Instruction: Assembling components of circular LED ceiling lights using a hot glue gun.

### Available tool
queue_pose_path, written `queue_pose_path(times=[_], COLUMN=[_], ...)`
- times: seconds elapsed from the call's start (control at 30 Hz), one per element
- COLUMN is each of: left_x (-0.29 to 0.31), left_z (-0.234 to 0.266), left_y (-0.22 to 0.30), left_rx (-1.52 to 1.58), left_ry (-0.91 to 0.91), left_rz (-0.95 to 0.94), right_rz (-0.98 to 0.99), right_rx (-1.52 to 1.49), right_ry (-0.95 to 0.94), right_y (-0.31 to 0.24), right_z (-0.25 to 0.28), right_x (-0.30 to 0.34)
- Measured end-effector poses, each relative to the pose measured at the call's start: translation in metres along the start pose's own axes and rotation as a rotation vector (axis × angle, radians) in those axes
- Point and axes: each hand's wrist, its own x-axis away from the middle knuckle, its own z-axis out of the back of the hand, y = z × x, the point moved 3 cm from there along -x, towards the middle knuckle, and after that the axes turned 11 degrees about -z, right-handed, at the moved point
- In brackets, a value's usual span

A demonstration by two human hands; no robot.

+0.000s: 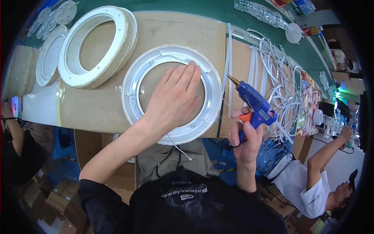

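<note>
A white round ring frame (131, 95) lies on the cardboard-covered bench in front of me. My left hand (175, 91) reaches across its opening, fingers stretched out, with the fingertips touching the inner channel at the upper right. A thin wire (163, 57) runs along that channel near the fingertips. From the ring's near side a white lead (180, 149) hangs over the bench edge. To the right, my right hand (246, 142) is closed around the handle of a blue hot glue gun (252, 98). A finger rests at its orange trigger, and the brass nozzle points up and left toward the ring.
At the left stand a thick pair of white rings (69, 58), a white round cover (46, 58) and stacked rings (19, 72). Tangled white strips (274, 85) lie right of the glue gun. Plastic bottles (261, 13) lie behind. Another person (307, 187) works at the right.
</note>
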Motion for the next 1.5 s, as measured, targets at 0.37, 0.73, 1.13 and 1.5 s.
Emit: queue_pose_path(times=[0.37, 0.73, 1.13, 1.5], left_x=[-0.005, 0.001, 0.011, 0.027], left_z=[0.002, 0.001, 0.004, 0.025], left_y=[0.000, -0.003, -0.009, -0.007], left_rx=[-0.099, 0.006, 0.036, 0.031], left_ry=[0.051, 0.058, 0.049, 0.041], left_rz=[-0.055, -0.013, -0.063, -0.040], right_rz=[0.016, 0.053, 0.069, 0.045], right_rx=[-0.021, -0.004, 0.004, 0.014], right_ry=[0.001, -0.004, -0.071, -0.037], right_y=[-0.005, -0.005, 0.000, 0.001], right_z=[-0.001, 0.000, -0.002, -0.001], right_x=[0.003, 0.010, 0.019, 0.020])
